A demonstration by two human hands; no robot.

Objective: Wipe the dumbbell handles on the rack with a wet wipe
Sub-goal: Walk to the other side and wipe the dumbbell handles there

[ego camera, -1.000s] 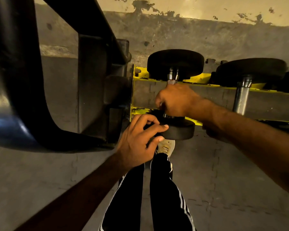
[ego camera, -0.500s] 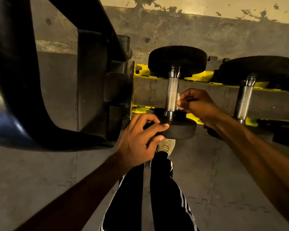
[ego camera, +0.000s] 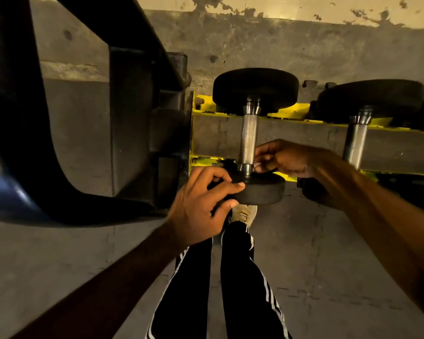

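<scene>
The dumbbell [ego camera: 255, 94] lies across the 2 yellow rails of the rack [ego camera: 206, 111], and its steel handle [ego camera: 249, 138] spans the gap between them. The left hand [ego camera: 198, 206] grips the dumbbell's near black head, fingers curled over the top edge and thumb underneath. The right hand [ego camera: 287, 159] is at the lower end of the handle, on its right side. Its curled fingers pinch a wipe [ego camera: 257, 164]; only a small pale scrap shows, against the metal. A 2nd dumbbell [ego camera: 367, 101] sits on the rack to the right. A dark machine frame [ego camera: 132, 118] stands left of the rack.
</scene>
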